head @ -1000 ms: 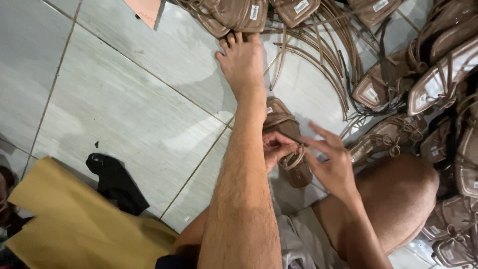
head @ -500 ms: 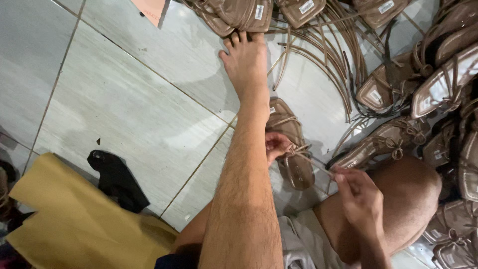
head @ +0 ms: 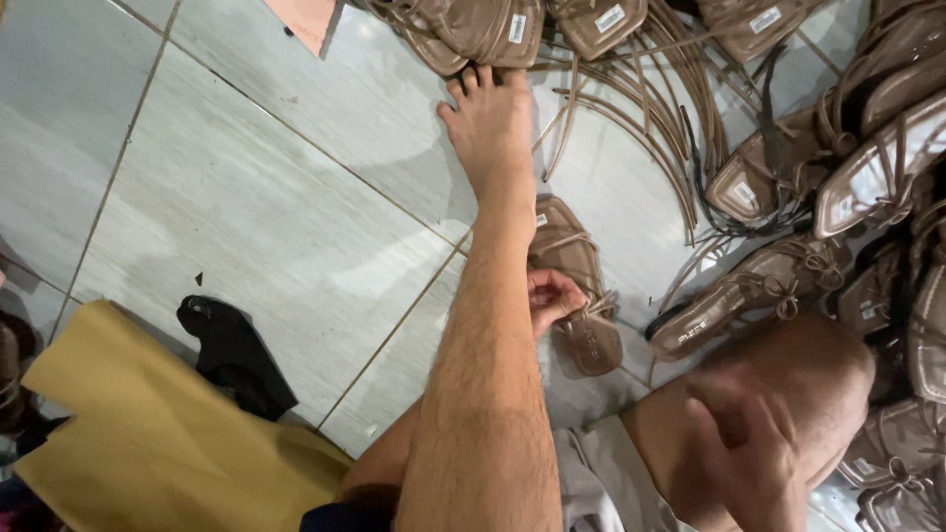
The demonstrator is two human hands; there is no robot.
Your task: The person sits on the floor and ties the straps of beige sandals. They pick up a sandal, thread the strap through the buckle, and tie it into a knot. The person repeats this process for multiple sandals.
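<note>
1. Far left, the yellow cardboard sheet and a black sandal lie on the grey tile floor. That bare stretch of tile is your widest open room.
2. Your left hand reaches from under your outstretched leg, fingers pinched together on the knotted strap of the tan sandal, which lies flat on the tile just beside your shin.
3. I judge the risk is the strap slipping the pinch, since the leg hides part of your view.
4. Your right hand is blurred over your knee; fingers look curled, but I cannot tell whether it holds anything.
5. Right edge: piled tan sandals and loose straps crowd close; a wide swing there could snag a strap.
</note>
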